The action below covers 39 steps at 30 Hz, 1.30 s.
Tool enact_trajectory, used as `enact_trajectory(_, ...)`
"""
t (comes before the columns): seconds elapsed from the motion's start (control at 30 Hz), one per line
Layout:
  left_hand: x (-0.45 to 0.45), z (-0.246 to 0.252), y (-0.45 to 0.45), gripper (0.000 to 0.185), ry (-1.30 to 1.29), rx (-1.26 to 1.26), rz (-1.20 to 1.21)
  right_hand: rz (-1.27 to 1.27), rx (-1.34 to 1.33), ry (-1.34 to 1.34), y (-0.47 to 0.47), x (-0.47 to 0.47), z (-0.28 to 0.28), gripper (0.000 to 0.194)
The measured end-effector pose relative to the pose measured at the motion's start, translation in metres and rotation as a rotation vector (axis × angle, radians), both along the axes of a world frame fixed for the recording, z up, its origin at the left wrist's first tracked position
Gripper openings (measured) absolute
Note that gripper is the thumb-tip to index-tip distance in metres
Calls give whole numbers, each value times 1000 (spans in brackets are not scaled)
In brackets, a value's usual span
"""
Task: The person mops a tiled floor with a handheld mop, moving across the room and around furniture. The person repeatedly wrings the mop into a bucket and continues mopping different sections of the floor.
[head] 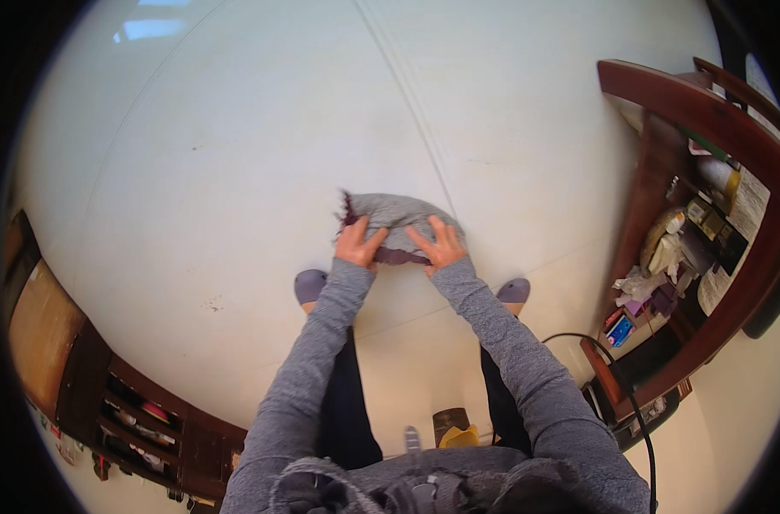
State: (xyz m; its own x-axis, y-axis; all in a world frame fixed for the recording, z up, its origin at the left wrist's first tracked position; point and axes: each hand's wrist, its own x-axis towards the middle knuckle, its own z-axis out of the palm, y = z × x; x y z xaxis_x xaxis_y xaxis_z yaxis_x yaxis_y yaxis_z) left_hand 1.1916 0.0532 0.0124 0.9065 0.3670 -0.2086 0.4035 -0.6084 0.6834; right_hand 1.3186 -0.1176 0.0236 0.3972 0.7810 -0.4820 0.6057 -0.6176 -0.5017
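A grey cloth (399, 212) with a dark maroon edge and a frayed left end lies bunched on the pale floor. My left hand (360, 244) holds its left part, fingers spread over the top. On the right part, my right hand (442, 244) holds it the same way. Between the two hands the cloth is creased, and its maroon near edge shows there. My palms and the underside of the cloth are hidden. The cloth lies a little beyond my feet, which stand apart in purple-grey shoes (310, 286).
A dark red wooden table (698, 96) with a cluttered shelf of boxes and bags (666, 257) stands on the right. A black cable (634, 385) curves beside my right arm. Dark wooden cabinets (146, 411) line the lower left. A yellow object (459, 437) lies behind my feet.
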Motion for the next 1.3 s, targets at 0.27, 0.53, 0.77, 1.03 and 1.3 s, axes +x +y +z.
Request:
enact_trajectory(0.27,187,17,20,49,-403,134,-29,-8,330,-244,-4,185,6,73)
enact_trajectory(0.53,310,-41,28,38,-422,211,-159,-118,330,-504,15,295,-47,61)
enact_trajectory(0.77,97,-20,-73,51,-137,177,-189,-221,205,-254,-88,67,-34,79)
enact_trajectory(1.03,61,41,-78,57,107,-22,-220,-76,349,-29,-119,47,-12,67)
enact_trajectory(1.3,327,-13,-63,61,-399,335,8,-130,484,-522,-43,330,-28,59)
